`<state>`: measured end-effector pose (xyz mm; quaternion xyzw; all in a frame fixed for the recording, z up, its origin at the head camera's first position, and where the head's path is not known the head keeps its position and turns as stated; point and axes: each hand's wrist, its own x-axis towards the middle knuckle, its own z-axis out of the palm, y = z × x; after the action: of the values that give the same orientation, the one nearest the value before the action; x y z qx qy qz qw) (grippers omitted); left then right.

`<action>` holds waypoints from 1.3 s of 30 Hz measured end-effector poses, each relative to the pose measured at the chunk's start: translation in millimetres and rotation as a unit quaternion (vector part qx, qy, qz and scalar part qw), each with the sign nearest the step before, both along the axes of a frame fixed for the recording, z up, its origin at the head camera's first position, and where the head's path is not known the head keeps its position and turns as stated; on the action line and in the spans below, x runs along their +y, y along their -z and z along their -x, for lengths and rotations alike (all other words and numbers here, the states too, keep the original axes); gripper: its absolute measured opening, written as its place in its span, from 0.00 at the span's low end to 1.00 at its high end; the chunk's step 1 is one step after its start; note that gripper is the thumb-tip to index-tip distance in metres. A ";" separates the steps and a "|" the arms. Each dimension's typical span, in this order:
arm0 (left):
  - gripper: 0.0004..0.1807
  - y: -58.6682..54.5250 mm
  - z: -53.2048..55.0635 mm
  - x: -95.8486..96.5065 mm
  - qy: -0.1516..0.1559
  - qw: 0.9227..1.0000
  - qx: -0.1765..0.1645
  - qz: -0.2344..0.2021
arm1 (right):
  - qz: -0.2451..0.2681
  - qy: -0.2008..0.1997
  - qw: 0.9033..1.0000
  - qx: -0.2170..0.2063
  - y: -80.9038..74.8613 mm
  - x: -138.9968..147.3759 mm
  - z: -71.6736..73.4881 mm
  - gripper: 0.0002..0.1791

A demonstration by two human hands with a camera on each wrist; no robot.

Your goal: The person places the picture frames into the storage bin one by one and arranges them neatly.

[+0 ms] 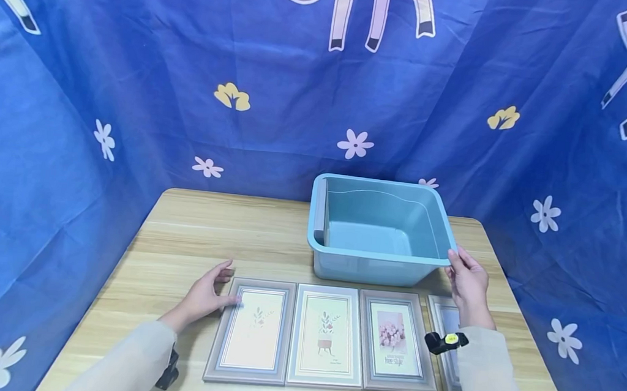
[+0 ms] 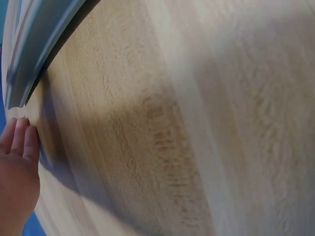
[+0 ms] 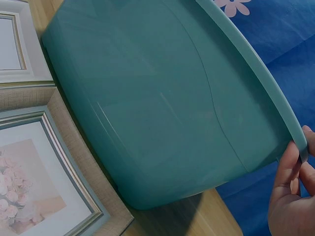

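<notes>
A teal plastic bin (image 1: 374,268) stands at the back right of the table, with a grey handle at its left end. My right hand (image 1: 469,281) pinches the bin's front right rim corner, thumb and fingers on either side of it in the right wrist view (image 3: 293,182). In front of the bin lies a row of picture frames: a flower-print frame (image 1: 217,360) at left, a pale plant-print frame (image 1: 323,380), a pink-bouquet frame (image 1: 395,383). My left hand (image 1: 202,300) is at the left frame's upper left edge, fingers extended, holding nothing.
Another picture frame (image 1: 442,310) lies at the right, partly hidden under my right forearm. The wooden table (image 1: 222,231) has rounded back corners. A blue patterned curtain (image 1: 274,137) hangs close behind it and along both sides.
</notes>
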<state>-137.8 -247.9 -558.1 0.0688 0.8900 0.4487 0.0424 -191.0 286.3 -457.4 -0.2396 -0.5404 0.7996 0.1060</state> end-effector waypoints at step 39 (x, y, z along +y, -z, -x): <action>0.38 -5.5 7.5 11.2 -0.026 0.998 -0.061 -0.004 | -0.005 -0.006 1.000 -0.004 -2.4 -1.5 -1.7 0.31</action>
<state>-145.3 -236.8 -552.6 0.0188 0.8854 0.4568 0.0843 -189.3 284.8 -454.9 -0.2391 -0.5459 0.7967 0.1005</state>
